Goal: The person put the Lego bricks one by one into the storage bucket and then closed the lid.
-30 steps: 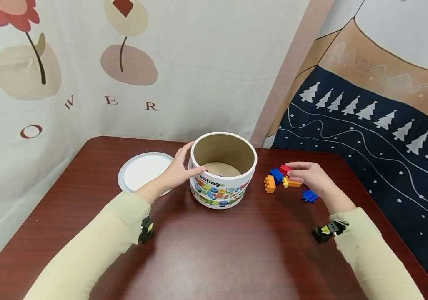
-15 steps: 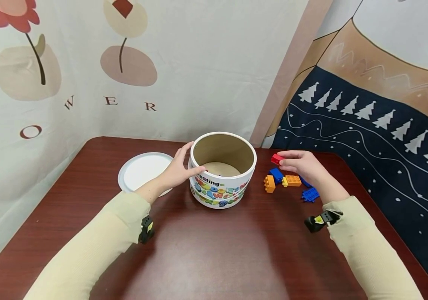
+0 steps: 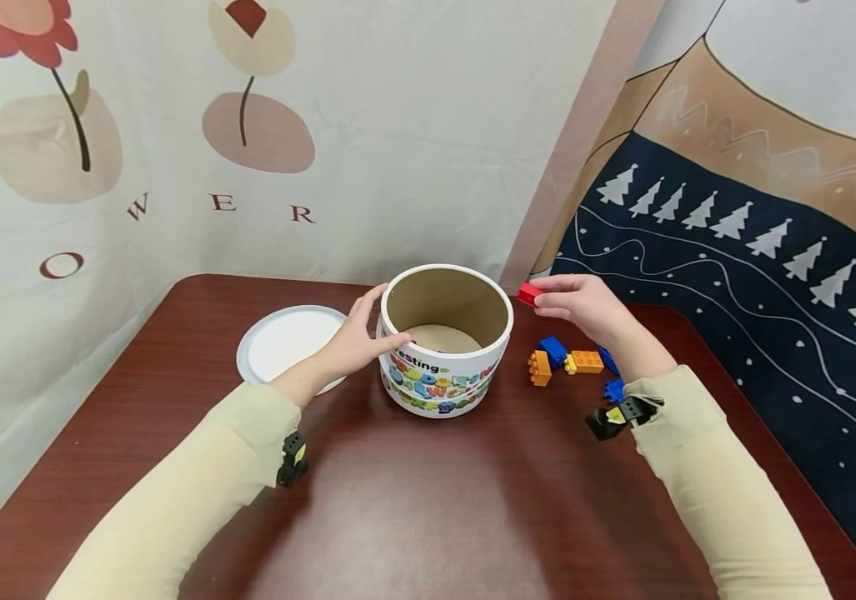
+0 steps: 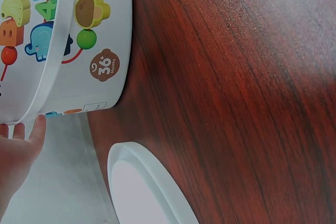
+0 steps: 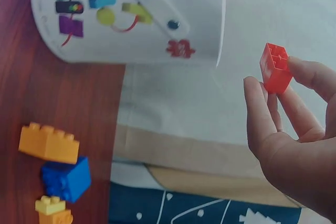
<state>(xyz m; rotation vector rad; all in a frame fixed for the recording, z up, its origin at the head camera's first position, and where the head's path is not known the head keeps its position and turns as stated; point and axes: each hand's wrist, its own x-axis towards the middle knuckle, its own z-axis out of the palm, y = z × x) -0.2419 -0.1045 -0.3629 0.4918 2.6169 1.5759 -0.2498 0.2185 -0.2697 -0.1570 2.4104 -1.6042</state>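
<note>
My left hand [image 3: 351, 343] rests against the left side of a white round bucket [image 3: 443, 387] printed with colourful letters and animals. Its thumb lies at the front of the rim, the other fingers spread along the far left side. The left wrist view shows fingertips [image 4: 38, 124] right at the bucket's wall. Just right of the rim, at about its height, my right hand [image 3: 581, 307] pinches a red toy building brick [image 3: 529, 293] between thumb and fingers. In the right wrist view the red brick [image 5: 276, 69] shows its hollow underside. The bucket's near wall hides part of its floor.
A white round lid [image 3: 291, 337] lies left of the bucket. Right of it are an orange brick [image 3: 539, 368], a blue brick [image 3: 552, 351], an orange-and-yellow pair [image 3: 585, 362] and more blue bricks [image 3: 613, 390], partly behind the right wrist. Fabric hangs behind the brown table [image 3: 428, 500].
My right hand has picked the red brick up from the pile and carried it up and left to beside the bucket's rim. The left hand and bucket have stayed put.
</note>
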